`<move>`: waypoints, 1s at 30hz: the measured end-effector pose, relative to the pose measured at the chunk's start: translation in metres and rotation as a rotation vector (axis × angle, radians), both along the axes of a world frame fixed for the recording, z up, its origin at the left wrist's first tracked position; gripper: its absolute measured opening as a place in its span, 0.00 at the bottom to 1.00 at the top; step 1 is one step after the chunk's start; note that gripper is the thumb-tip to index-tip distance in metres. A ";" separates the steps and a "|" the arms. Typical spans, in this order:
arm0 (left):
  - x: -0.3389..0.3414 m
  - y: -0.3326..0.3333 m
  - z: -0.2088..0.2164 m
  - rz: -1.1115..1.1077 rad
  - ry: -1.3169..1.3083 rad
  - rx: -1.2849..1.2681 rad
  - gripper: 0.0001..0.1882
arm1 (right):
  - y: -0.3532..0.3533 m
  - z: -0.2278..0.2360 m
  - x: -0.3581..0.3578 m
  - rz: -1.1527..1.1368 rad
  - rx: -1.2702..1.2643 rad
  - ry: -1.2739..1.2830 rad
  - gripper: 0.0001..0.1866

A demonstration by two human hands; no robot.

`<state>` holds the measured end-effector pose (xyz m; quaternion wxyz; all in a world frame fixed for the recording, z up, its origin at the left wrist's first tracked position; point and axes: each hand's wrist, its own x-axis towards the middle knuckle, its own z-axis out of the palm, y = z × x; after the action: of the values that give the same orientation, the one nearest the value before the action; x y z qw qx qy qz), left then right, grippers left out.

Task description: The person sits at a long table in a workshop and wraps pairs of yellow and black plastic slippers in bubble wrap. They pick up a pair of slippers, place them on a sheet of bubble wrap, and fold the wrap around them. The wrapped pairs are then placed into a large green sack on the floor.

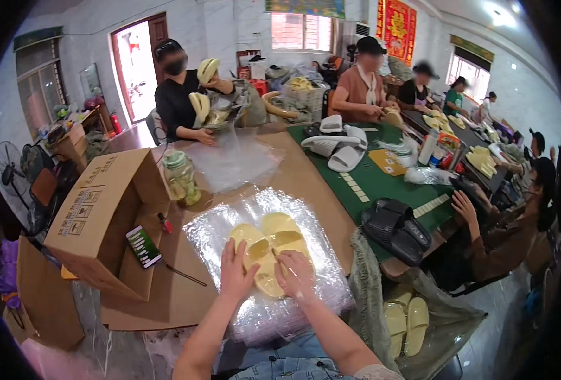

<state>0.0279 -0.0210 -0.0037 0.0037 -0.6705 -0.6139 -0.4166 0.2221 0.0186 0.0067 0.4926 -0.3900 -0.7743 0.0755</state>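
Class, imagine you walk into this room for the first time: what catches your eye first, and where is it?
First, the pair of yellow slippers at centre, lying on a stack of clear plastic bags, with the left hand and right hand pressed on them. To their left an open cardboard box lies on its side. Beyond, on the green table, sit white slippers and black slippers.

Slippers (273, 247) on plastic bags (321, 278) atop table (185, 297), cardboard box (100, 215) left, jar (180, 176) behind, green mat (372, 180) right.
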 end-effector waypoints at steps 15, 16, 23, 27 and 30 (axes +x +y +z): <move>-0.009 0.002 -0.016 0.023 -0.320 -0.005 0.23 | -0.001 -0.001 0.002 0.015 -0.023 -0.036 0.10; -0.009 0.003 -0.017 0.023 -0.328 -0.009 0.23 | 0.000 -0.001 0.003 0.019 -0.020 -0.032 0.09; -0.011 0.002 -0.017 0.023 -0.309 -0.028 0.23 | -0.001 -0.003 0.002 0.001 -0.042 -0.031 0.10; -0.010 0.002 -0.018 0.026 -0.303 -0.010 0.23 | 0.001 -0.007 0.002 0.008 -0.051 -0.027 0.10; -0.009 0.002 -0.015 0.023 -0.305 0.002 0.23 | 0.003 -0.011 0.002 0.003 -0.034 -0.030 0.10</move>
<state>0.0191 -0.0190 -0.0187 -0.0842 -0.5922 -0.6146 -0.5143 0.2244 0.0213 -0.0048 0.4740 -0.3984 -0.7808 0.0835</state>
